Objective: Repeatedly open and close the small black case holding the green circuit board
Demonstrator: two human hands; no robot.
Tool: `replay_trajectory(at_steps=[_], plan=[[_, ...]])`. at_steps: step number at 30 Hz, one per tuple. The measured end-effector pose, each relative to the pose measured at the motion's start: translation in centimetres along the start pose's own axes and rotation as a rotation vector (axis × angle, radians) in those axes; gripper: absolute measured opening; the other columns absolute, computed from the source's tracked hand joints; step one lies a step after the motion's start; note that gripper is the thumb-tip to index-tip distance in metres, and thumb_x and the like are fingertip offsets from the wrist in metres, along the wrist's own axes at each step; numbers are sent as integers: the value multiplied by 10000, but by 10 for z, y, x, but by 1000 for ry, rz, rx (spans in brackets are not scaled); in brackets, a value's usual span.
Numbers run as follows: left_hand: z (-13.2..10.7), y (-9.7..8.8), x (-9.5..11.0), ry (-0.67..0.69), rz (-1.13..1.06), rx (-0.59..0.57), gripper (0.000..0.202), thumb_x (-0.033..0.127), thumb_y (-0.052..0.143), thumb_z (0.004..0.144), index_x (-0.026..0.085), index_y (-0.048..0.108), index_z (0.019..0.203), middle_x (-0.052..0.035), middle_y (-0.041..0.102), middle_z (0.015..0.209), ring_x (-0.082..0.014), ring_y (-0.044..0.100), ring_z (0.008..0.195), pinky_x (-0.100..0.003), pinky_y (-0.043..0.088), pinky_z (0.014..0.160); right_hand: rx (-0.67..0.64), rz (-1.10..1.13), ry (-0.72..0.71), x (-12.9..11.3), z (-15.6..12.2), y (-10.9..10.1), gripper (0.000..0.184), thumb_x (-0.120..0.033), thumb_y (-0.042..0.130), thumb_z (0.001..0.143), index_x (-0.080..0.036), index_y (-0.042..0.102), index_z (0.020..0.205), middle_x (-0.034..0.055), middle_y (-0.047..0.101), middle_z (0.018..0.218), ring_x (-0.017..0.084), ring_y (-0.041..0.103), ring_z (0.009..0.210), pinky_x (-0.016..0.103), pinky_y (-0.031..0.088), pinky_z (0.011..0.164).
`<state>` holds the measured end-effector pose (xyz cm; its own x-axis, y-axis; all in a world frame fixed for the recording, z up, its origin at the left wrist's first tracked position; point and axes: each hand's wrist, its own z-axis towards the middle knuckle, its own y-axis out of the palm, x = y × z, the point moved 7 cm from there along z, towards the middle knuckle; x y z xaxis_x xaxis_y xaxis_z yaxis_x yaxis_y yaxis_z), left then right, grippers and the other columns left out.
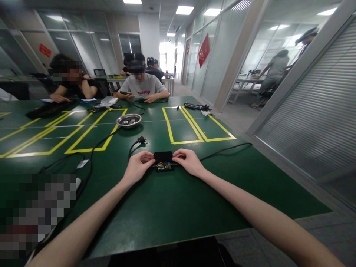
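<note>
My left hand [137, 167] and right hand [189, 161] pinch the opened adapter [163, 156] on the table [167, 211] before me; a slip could tug its cable [225, 150] and crack the bare board [164, 167].

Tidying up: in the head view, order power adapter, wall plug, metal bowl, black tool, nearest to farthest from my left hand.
1. power adapter, held by left hand
2. wall plug, just beyond
3. metal bowl, farther ahead
4. black tool, far right
</note>
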<state>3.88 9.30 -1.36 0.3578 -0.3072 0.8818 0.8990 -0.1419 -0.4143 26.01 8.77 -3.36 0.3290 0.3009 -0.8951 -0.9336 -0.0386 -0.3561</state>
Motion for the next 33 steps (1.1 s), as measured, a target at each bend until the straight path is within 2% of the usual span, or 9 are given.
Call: replay_trajectory(at_steps=[12, 17, 20, 23, 26, 29, 33], plan=[[0, -1, 3, 4, 59, 11, 216, 314, 702, 781, 152, 740, 919, -65, 789, 858, -221, 735, 776, -347, 578, 742, -2, -28, -16, -2, 1, -1, 144, -296, 705, 820, -164, 732, 871, 52, 764, 803, 184, 707, 730, 306, 569, 686], [-4, -5, 7, -18, 110, 28, 219, 225, 560, 761, 175, 758, 841, -40, 784, 810, -222, 725, 762, -345, 568, 746, -30, -111, -52, -10, -4, -4, 158, -176, 592, 814, -170, 747, 843, 39, 758, 779, 175, 681, 698, 289, 540, 656], [-6, -3, 12, -3, 146, 0, 219, 250, 543, 776, 188, 753, 760, -41, 795, 849, -235, 722, 824, -351, 562, 790, -49, -165, -51, -13, -6, -5, 201, -129, 559, 787, -177, 753, 812, 30, 754, 774, 177, 674, 698, 291, 531, 664], [-8, -1, 16, 18, 188, -3, 217, 270, 549, 787, 193, 749, 759, -38, 791, 845, -238, 716, 833, -338, 550, 778, -59, -199, -52, -17, -8, -5, 200, -125, 568, 794, -178, 759, 823, 38, 761, 809, 190, 687, 746, 298, 531, 691], [-10, 1, 19, 40, 238, -8, 212, 271, 548, 810, 197, 743, 768, -29, 774, 811, -228, 705, 800, -322, 531, 748, -59, -232, -64, -22, -10, -5, 165, -143, 587, 827, -178, 748, 816, 43, 757, 824, 196, 688, 772, 303, 527, 705], [-12, 3, 20, 64, 306, -16, 210, 336, 598, 862, 192, 733, 790, -34, 748, 807, -226, 690, 786, -323, 518, 740, -54, -285, -111, -28, -13, -5, 111, -219, 638, 874, -180, 742, 870, 51, 749, 855, 199, 680, 790, 322, 530, 729], [-11, 6, 22, 169, 458, -63, 286, 447, 668, 897, 189, 764, 972, -72, 740, 969, -269, 666, 964, -395, 509, 881, -93, -416, -233, -34, -16, -1, 188, -342, 761, 855, -192, 746, 968, 87, 732, 1017, 246, 670, 964, 403, 532, 881]])
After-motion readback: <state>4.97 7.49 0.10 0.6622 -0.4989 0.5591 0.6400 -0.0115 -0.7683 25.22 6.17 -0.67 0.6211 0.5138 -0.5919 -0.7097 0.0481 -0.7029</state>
